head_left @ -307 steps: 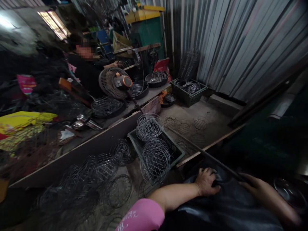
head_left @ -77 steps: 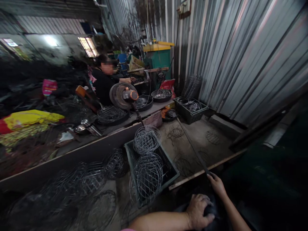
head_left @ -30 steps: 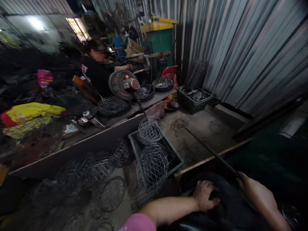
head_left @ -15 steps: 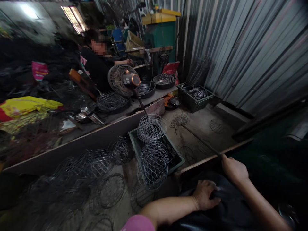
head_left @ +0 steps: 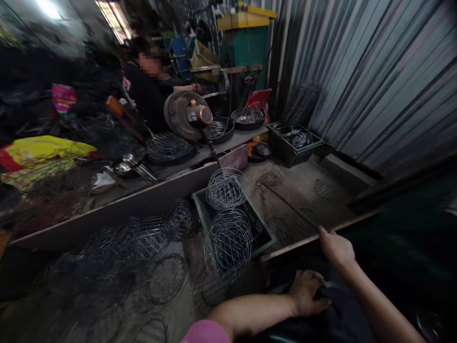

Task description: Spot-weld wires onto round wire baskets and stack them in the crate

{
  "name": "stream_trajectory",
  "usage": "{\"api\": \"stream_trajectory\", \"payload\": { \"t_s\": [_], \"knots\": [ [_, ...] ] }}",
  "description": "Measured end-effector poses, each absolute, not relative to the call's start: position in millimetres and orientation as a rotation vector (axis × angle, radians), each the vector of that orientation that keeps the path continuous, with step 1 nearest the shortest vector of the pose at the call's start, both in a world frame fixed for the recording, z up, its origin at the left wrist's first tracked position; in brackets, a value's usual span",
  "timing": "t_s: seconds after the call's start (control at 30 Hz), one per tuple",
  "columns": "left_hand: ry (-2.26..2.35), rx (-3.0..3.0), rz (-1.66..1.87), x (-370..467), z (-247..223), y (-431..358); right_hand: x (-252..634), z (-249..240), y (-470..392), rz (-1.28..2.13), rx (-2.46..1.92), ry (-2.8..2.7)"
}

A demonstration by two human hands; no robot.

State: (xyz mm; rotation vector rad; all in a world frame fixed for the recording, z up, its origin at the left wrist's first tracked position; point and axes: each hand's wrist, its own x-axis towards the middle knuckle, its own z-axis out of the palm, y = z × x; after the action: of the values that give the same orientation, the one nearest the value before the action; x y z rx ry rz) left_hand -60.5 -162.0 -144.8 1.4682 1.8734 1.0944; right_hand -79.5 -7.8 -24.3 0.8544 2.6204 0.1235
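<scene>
My right hand is wrapped round the end of a long thin rod. The rod slopes away across the floor, and its far tip lies at a tangled wire grid; whether it hooks the wire I cannot tell. My left hand rests on the dark, shiny covering over my lap, thumb and fingers apart, holding nothing. Left of it stands a green plastic crate, with two bundles of round wire grids, a farther bundle and a nearer bundle, in and over its rim.
Low boards, one a long divider, border the floor area. Many wire grids lie at left. A fan, black pans and a second crate stand farther back. A person sits working behind the fan.
My right hand has shifted left with the rod, and the rod's tip now lies farther left at the wire grid. My left hand stays on my lap. The view has turned slightly.
</scene>
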Motion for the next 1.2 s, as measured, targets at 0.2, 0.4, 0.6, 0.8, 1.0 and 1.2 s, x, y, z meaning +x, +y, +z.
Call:
{"api": "stream_trajectory", "payload": {
  "t_s": [0.2,0.4,0.6,0.8,1.0,1.2],
  "knots": [
    [1.899,1.473,1.071,-61.9,-148.4,-160.4,-129.0,-35.6,-22.6,0.244,0.822,2.643],
    [1.885,1.479,1.098,-64.4,-143.5,-162.2,-169.4,-43.8,-30.2,0.293,0.691,2.640],
    [1.879,1.445,1.095,-65.7,-138.6,-163.2,-179.6,10.9,-9.1,0.271,0.445,2.644],
    [1.882,1.445,1.156,-66.2,-138.7,-163.5,-154.0,76.1,0.8,0.312,0.187,2.595],
    [1.888,1.427,1.166,-65.6,-136.2,-164.9,-104.0,107.2,-11.5,0.501,-0.008,2.516],
    [1.881,1.418,1.183,-63.4,-133.4,-165.3,-18.8,117.2,30.5,0.527,0.169,2.689]
  ]
}}
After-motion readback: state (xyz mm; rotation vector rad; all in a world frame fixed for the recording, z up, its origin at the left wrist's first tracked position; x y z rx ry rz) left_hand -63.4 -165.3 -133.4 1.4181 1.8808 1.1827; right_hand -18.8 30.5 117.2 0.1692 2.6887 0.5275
